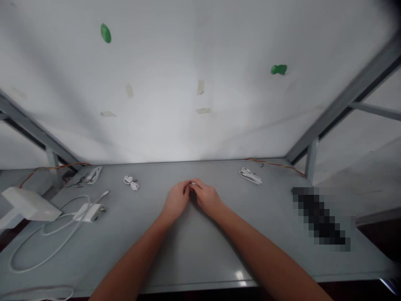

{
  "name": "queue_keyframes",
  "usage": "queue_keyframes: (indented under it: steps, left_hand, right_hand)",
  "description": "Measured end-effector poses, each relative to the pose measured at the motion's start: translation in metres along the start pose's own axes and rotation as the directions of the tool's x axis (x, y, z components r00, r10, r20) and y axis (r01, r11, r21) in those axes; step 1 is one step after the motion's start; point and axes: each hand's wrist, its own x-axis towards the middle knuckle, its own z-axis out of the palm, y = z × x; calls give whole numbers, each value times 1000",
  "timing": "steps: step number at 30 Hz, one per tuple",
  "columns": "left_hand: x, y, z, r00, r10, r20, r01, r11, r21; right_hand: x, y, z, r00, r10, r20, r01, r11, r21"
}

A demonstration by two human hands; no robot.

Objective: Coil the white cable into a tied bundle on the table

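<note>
My left hand (177,201) and my right hand (206,198) meet at the middle of the grey metal workbench (191,259). Their fingertips pinch a small white item (194,184), possibly a bundled cable, which is mostly hidden by my fingers. To the left of my hands lies a small coil of white cable (131,182). To the right lies a longer bundled white cable (250,176). Neither bundle touches my hands.
A white charger with a long looped cable (89,212) and a white box (28,204) sit at the left, with another white cable bundle (93,174) behind them. Red-yellow wires (275,165) run along the back edge. A pixelated patch (319,218) covers the right.
</note>
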Motion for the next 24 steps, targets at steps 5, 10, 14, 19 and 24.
queue_keyframes:
  steps: [5,10,14,19,24]
  left_hand:
    - [-1,1,-1,998,62,32,-65,991,116]
    - [-2,1,2,995,83,55,-90,987,130]
    - [-6,5,6,997,68,32,-73,973,220]
    - [-13,16,11,999,32,-30,-25,974,225]
    - [-11,17,10,996,-16,-89,20,999,37]
  right_hand:
    - [-1,4,3,998,-54,-39,54,998,10]
    - [0,4,4,987,-144,-71,138,987,-82]
    - [0,-1,4,991,-62,-117,44,988,-150]
    - [4,-8,7,968,165,-189,-175,984,-40]
    - [7,-8,5,945,269,-186,-262,963,61]
